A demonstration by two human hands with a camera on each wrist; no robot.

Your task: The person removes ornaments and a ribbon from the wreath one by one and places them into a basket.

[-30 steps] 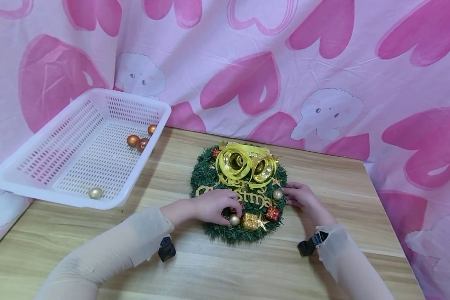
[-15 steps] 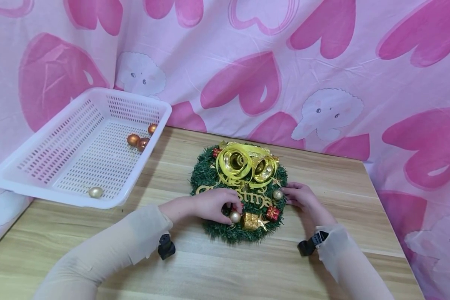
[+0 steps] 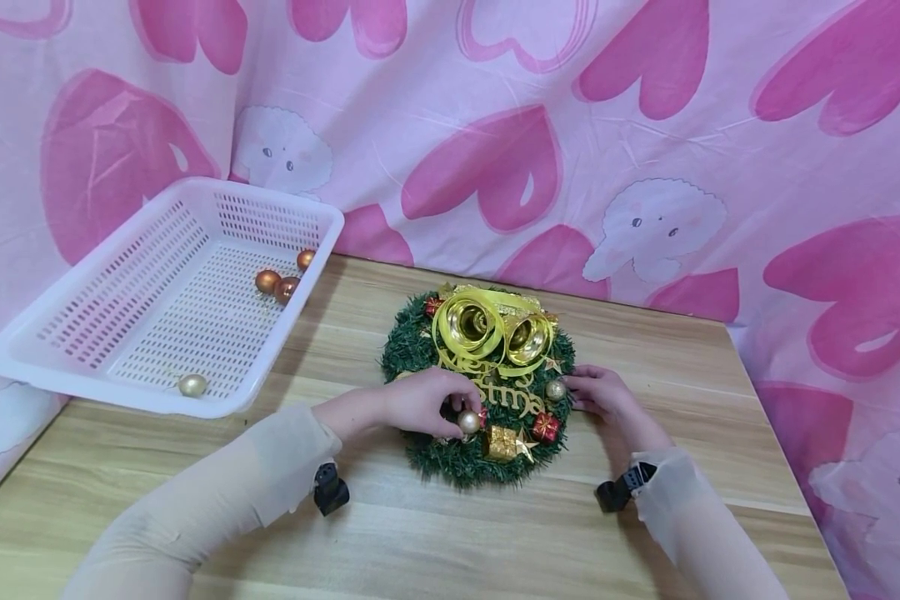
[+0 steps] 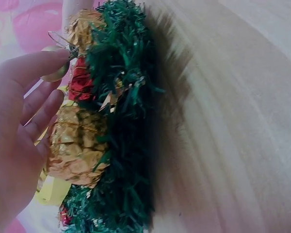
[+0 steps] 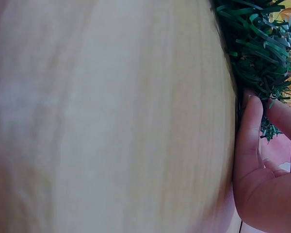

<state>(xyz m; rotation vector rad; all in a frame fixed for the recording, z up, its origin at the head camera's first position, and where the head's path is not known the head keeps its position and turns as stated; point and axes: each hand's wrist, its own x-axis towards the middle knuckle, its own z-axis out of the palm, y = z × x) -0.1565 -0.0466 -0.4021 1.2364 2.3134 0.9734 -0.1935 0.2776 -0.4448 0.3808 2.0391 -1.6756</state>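
A green Christmas wreath [image 3: 407, 337] lies flat on the table. My left hand [image 3: 420, 403] pinches a small champagne-gold bauble [image 3: 468, 422] between thumb and fingers, just over the wreath's lower left. In the left wrist view, a thin wire-like loop [image 4: 58, 38] sticks out by the thumb at the bauble [image 4: 58, 75]. At the wreath's right edge, the thumb and fingers of my right hand [image 3: 611, 402] grip the green tinsel [image 5: 257, 48]. Gold bells [image 3: 471, 323] with yellow ribbon, gold lettering [image 3: 521, 398], a gold gift box [image 3: 501, 443] and a red one [image 3: 545, 427] decorate the wreath.
To the left stands a white plastic basket [image 3: 138, 406] with slotted walls. Orange-brown baubles [image 3: 267, 282] lie at its right side, and a gold bauble [image 3: 192, 385] near its front. A pink heart-patterned cloth [image 3: 487, 167] hangs behind the wooden table [image 3: 450, 542].
My left hand has lifted slightly with the bauble, up and away from the wreath's lower left edge. The right hand stays at the wreath's right edge.
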